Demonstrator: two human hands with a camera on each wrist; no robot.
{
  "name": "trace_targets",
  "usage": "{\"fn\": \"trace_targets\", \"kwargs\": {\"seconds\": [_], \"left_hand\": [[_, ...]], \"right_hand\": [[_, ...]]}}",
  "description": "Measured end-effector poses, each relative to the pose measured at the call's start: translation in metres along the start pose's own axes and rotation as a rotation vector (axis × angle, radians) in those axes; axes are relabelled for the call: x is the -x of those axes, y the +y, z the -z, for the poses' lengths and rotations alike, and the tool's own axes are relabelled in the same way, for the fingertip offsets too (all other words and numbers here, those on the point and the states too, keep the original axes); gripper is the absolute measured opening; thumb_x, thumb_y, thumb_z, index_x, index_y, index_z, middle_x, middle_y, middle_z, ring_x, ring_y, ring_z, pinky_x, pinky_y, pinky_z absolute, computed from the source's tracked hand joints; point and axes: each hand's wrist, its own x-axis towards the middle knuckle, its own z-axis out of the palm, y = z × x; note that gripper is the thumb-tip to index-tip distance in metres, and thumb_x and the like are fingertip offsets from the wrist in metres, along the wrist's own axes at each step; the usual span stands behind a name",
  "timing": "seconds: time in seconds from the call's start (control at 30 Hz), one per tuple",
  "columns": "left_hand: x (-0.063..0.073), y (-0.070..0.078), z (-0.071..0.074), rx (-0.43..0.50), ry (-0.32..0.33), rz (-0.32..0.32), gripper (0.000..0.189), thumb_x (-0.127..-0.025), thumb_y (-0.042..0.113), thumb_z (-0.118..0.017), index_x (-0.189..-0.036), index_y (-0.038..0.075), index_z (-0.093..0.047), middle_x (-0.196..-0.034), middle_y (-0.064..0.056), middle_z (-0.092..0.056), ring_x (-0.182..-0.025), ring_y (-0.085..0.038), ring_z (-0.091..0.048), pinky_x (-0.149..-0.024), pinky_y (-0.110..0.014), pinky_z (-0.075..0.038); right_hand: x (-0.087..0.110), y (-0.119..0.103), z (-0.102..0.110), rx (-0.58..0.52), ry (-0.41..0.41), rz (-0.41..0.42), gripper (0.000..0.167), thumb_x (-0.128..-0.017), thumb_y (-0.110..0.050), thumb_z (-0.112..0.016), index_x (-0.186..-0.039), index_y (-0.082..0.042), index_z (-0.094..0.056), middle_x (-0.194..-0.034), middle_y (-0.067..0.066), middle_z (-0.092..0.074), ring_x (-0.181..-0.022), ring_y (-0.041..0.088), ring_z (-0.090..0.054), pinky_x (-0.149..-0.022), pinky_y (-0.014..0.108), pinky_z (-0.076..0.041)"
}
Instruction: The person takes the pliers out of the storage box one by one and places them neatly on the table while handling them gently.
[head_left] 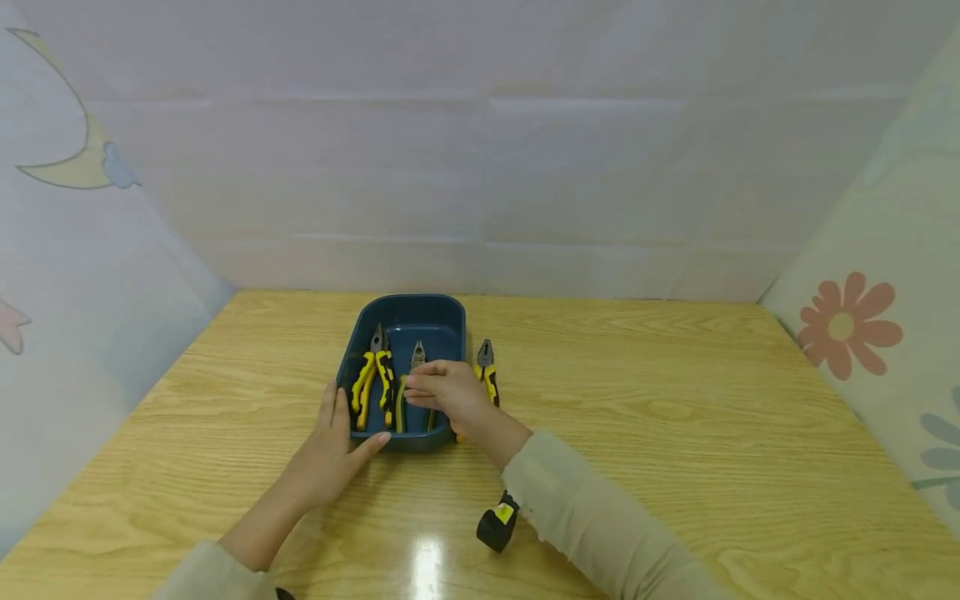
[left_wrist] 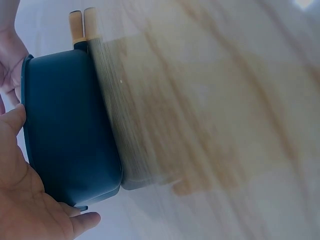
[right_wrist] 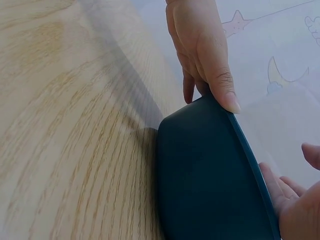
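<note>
A dark blue bin (head_left: 426,305) stands on the table, yellow-and-black-handled pliers (head_left: 384,367) lying along its left side. Beside them inside is another pair of pliers (head_left: 418,353) with green-and-yellow handles. My right hand (head_left: 450,392) hovers over those handles and partly hides them; its thumb and fingers are apart with nothing between them in the right wrist view. At the bin's near left corner, my left hand (head_left: 330,450) rests with extended fingers along the outer side and its thumb on the near rim, also seen in the left wrist view.
Just right of the bin lie yellow-and-black pliers (head_left: 486,354), partly behind my right hand. A black tape measure (head_left: 497,527) with a yellow label sits nearer, beside the right sleeve (head_left: 570,492). A pale wall (head_left: 585,192) closes off the table's far edge.
</note>
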Motion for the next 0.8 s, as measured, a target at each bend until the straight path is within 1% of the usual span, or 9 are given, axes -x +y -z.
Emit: {"fn": "trace_targets", "kwargs": {"seconds": [0.07,0.17,0.3,0.57,0.7,0.8], "left_hand": [[0.0,0.0,0.0,-0.001,-0.003,0.0,0.093,-0.084,0.056,-0.036,-0.133,-0.011,0.006,-0.138,-0.024,0.017,-0.119,-0.047,-0.019,-0.088,-0.055,-0.029],[0.001,-0.001,0.001,-0.002,-0.004,-0.004,0.092,-0.084,0.056,-0.036,-0.133,-0.011,0.006,-0.138,-0.024,0.017,-0.119,-0.047,-0.018,-0.088,-0.055,-0.028],[0.0,-0.001,0.001,0.004,-0.001,-0.016,0.092,-0.085,0.055,-0.036,-0.132,-0.011,0.006,-0.138,-0.024,0.017,-0.119,-0.047,-0.016,-0.089,-0.055,-0.026],[-0.001,-0.001,0.0,0.006,0.0,-0.023,0.092,-0.085,0.055,-0.036,-0.132,-0.011,0.005,-0.137,-0.024,0.017,-0.119,-0.048,-0.015,-0.088,-0.056,-0.026],[0.0,-0.001,0.0,0.005,-0.005,-0.019,0.092,-0.085,0.056,-0.036,-0.132,-0.011,0.006,-0.137,-0.024,0.018,-0.119,-0.048,-0.015,-0.088,-0.056,-0.027],[0.001,-0.001,0.001,0.004,-0.003,-0.016,0.092,-0.085,0.055,-0.036,-0.132,-0.012,0.005,-0.137,-0.024,0.017,-0.118,-0.048,-0.018,-0.087,-0.056,-0.029]], "right_hand": [[-0.001,0.001,-0.002,0.004,0.005,-0.001,0.032,-0.082,-0.007,-0.058,-0.11,0.008,-0.052,-0.105,0.018,-0.055,-0.091,0.027,-0.057,-0.077,0.034,-0.045],[-0.003,0.001,-0.004,0.01,0.012,-0.009,0.033,-0.082,-0.009,-0.059,-0.11,0.007,-0.052,-0.102,0.015,-0.056,-0.092,0.026,-0.057,-0.077,0.033,-0.045],[-0.005,0.0,-0.007,0.028,0.014,-0.008,0.032,-0.082,-0.008,-0.058,-0.11,0.007,-0.052,-0.1,0.015,-0.058,-0.091,0.026,-0.057,-0.076,0.032,-0.046],[-0.009,0.0,-0.01,0.082,0.046,-0.033,0.028,-0.081,-0.011,-0.06,-0.105,0.005,-0.055,-0.097,0.012,-0.059,-0.086,0.023,-0.059,-0.079,0.037,-0.044],[-0.011,0.003,-0.013,0.111,0.062,-0.042,0.029,-0.08,-0.011,-0.061,-0.104,0.005,-0.056,-0.096,0.011,-0.059,-0.084,0.021,-0.06,-0.077,0.036,-0.045],[-0.013,0.005,-0.016,0.121,0.057,-0.043,0.03,-0.08,-0.011,-0.061,-0.104,0.006,-0.056,-0.095,0.011,-0.059,-0.083,0.02,-0.06,-0.076,0.034,-0.046]]}}
